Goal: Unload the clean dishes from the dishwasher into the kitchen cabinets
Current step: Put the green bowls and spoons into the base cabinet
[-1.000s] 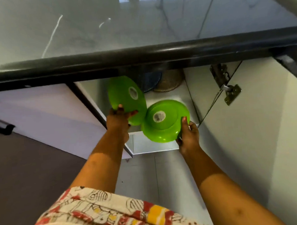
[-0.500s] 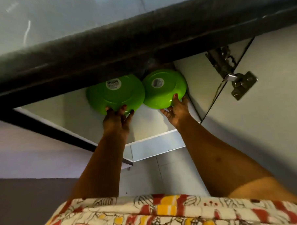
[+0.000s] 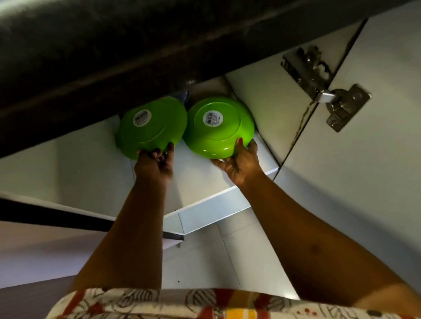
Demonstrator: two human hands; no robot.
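Observation:
Two bright green bowls are held side by side inside a white cabinet under the countertop, their undersides with white labels facing me. My left hand [image 3: 156, 161] grips the near rim of the left green bowl [image 3: 152, 128]. My right hand [image 3: 238, 163] grips the near rim of the right green bowl [image 3: 219, 127], thumb over its edge. The two bowls nearly touch each other. The far edge of the left bowl is hidden behind the dark counter edge [image 3: 151, 41].
The cabinet shelf [image 3: 205, 183] is white, with its front edge below my hands. The open cabinet door [image 3: 364, 176] stands at the right with a metal hinge [image 3: 327, 91]. Something dark blue [image 3: 183, 96] sits deeper inside, mostly hidden.
Both bowls have moved deeper into the cabinet under the counter edge and now sit side by side. The view has tilted closer to the cabinet opening.

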